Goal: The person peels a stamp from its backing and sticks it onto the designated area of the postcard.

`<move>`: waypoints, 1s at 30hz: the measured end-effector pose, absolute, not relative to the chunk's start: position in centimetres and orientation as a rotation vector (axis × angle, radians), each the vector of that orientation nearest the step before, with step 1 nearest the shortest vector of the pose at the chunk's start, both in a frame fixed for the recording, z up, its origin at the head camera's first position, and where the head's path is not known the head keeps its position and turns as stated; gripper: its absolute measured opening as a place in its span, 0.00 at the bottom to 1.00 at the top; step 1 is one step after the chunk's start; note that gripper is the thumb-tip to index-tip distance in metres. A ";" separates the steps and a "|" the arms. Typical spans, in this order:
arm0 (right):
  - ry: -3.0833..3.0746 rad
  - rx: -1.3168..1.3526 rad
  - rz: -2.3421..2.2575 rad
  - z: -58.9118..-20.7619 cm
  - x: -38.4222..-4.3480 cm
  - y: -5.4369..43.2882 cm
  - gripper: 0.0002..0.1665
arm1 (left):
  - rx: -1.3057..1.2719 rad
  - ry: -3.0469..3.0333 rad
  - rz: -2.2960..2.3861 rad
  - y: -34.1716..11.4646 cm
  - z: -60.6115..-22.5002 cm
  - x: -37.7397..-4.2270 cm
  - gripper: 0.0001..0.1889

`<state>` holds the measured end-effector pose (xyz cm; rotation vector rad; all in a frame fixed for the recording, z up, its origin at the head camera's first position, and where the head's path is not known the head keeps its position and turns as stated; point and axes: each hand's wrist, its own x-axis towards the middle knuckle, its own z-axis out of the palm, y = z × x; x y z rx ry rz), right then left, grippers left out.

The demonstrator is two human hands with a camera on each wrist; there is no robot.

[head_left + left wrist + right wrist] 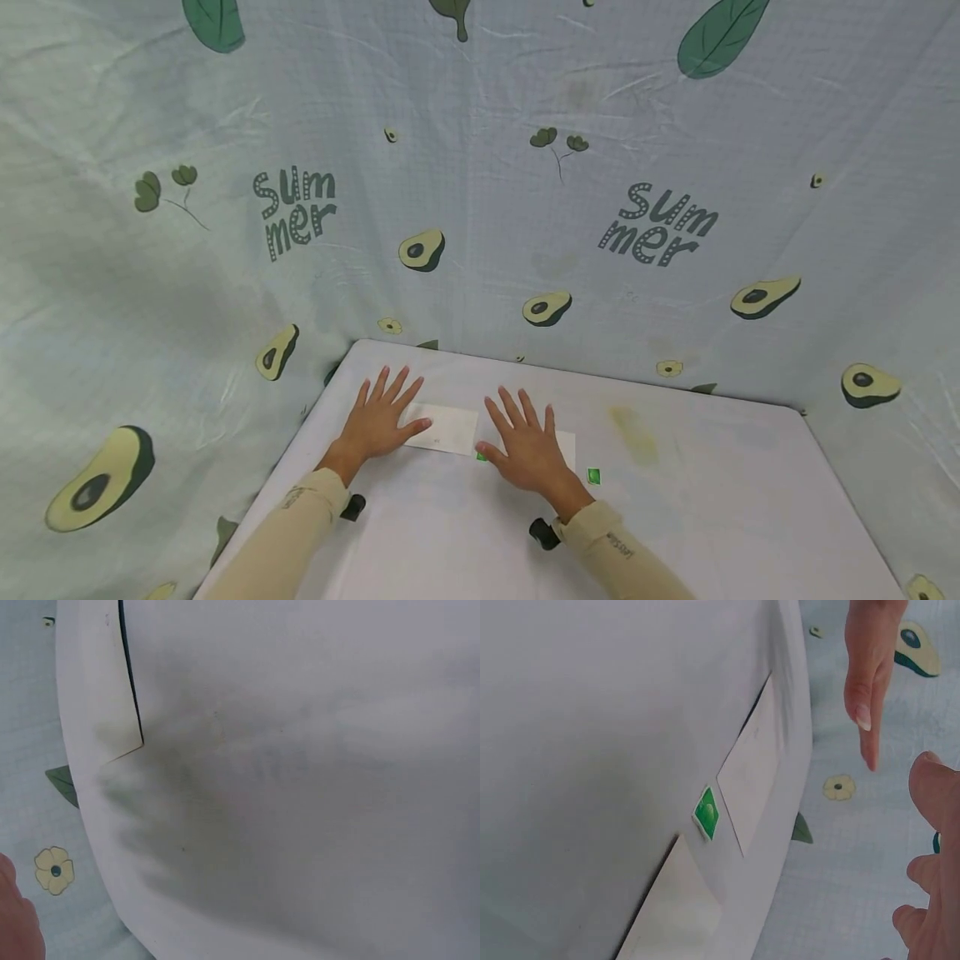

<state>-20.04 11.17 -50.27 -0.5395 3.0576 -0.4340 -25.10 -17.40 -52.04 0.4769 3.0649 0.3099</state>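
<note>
My left hand [375,427] hovers palm down with fingers spread, over the left end of a white paper rectangle [453,429], an envelope or card. Also spread and raised above the table, my right hand [531,454] partly covers a second white paper rectangle [567,446]. Neither hand holds anything. Between the two papers lies a small green stamp-like square [481,457], which shows its white edge in the right wrist view [706,814]. Another green square [594,476] lies right of my right hand. The left wrist view shows one paper's corner [112,712] and a hand's shadow.
The white table [735,492] has a yellowish stain [634,433] right of the papers. A pale curtain [480,192] printed with avocados and leaves hangs behind and beside it. Dark wrist cameras sit under the left sleeve [288,525] and the right sleeve [618,550].
</note>
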 end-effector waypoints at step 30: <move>3.005 -0.478 -0.458 -53.7 -20.2 10.7 0.45 | 0.326 2.926 0.365 -18.9 -55.0 -25.4 0.45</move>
